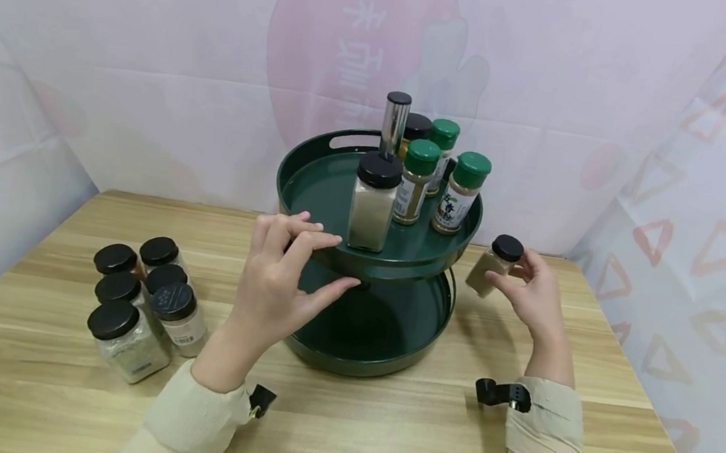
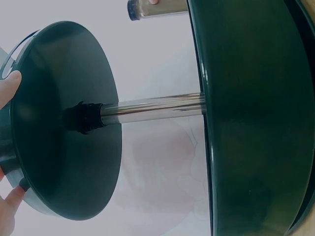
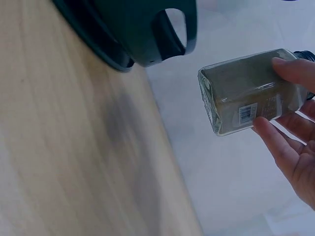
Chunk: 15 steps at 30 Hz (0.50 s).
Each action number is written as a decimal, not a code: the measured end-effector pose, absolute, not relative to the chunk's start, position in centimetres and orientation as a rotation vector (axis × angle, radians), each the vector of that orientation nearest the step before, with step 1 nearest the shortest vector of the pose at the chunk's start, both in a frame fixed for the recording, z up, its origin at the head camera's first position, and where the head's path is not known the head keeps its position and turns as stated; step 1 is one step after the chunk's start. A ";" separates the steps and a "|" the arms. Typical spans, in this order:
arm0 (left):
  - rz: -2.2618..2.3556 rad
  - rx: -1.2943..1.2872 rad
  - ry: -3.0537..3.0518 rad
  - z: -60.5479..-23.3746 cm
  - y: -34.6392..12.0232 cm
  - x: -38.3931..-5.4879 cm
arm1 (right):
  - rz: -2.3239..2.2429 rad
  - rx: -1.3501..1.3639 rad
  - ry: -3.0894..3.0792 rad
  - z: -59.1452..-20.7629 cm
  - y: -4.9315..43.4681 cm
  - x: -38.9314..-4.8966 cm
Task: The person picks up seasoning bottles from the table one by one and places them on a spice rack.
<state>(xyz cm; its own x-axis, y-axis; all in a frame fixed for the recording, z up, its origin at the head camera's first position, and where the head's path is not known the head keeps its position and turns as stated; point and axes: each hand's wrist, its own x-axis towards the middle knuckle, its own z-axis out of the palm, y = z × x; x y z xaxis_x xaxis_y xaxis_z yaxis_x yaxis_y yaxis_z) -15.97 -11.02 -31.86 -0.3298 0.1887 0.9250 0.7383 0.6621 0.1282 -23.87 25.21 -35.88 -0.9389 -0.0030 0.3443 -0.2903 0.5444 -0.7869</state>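
My left hand (image 1: 276, 276) grips the front-left rim of the upper tray (image 1: 317, 186) of a dark green two-tier rack, fingers at the wall and thumb beneath. The left wrist view shows its underside and the metal post (image 2: 152, 109). To the right of the rack, my right hand (image 1: 536, 294) holds a square spice jar (image 3: 253, 93) of brownish powder near its black lid, tilted and raised off the table. On the upper tray stand a black-lidded jar (image 1: 371, 205) at the front and several green-capped shakers (image 1: 454, 199) to its right.
Several black-lidded spice jars (image 1: 131, 343) stand clustered on the wooden table (image 1: 382, 432), left of the rack. The lower tray (image 1: 386, 323) sits under the upper one. A printed cloth (image 1: 185, 93) hangs behind the table.
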 end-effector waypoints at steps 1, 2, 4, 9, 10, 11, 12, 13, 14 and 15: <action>-0.676 -0.734 -1.859 -31.9 -11.0 -16.0 | 1.349 0.257 -2.460 -35.7 25.2 -23.8; -0.676 -0.734 -1.859 -31.9 -11.0 -16.0 | 1.345 0.264 -2.445 -35.5 25.2 -23.7; -0.675 -0.734 -1.861 -31.9 -11.0 -16.0 | 1.337 0.271 -2.425 -35.2 25.2 -23.5; -0.673 -0.735 -1.862 -31.9 -11.0 -16.0 | 1.333 0.266 -2.381 -34.2 25.1 -23.0; -0.673 -0.735 -1.863 -31.9 -11.0 -16.0 | 1.331 0.260 -2.373 -34.0 25.1 -22.9; -0.673 -0.734 -1.863 -31.9 -11.0 -16.0 | 1.331 0.256 -2.367 -33.8 25.1 -22.7; -0.672 -0.734 -1.863 -31.9 -11.0 -16.0 | 1.332 0.249 -2.361 -33.5 25.0 -22.6; -0.670 -0.734 -1.864 -31.9 -11.0 -16.0 | 1.332 0.244 -2.356 -33.3 25.0 -22.4; -0.670 -0.734 -1.864 -31.9 -11.0 -16.0 | 1.332 0.239 -2.350 -33.1 25.0 -22.2; -0.669 -0.734 -1.865 -31.9 -11.0 -16.0 | 1.335 0.238 -2.343 -32.8 24.9 -22.1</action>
<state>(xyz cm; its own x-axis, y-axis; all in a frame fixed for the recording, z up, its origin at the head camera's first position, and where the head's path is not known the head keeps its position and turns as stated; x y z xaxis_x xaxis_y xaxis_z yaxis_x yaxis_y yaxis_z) -16.01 -11.00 -31.87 -0.3331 0.1936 0.9228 0.7360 0.6651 0.1261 -22.06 24.92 -32.83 -0.8922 0.0623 0.4473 -0.3530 0.5215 -0.7768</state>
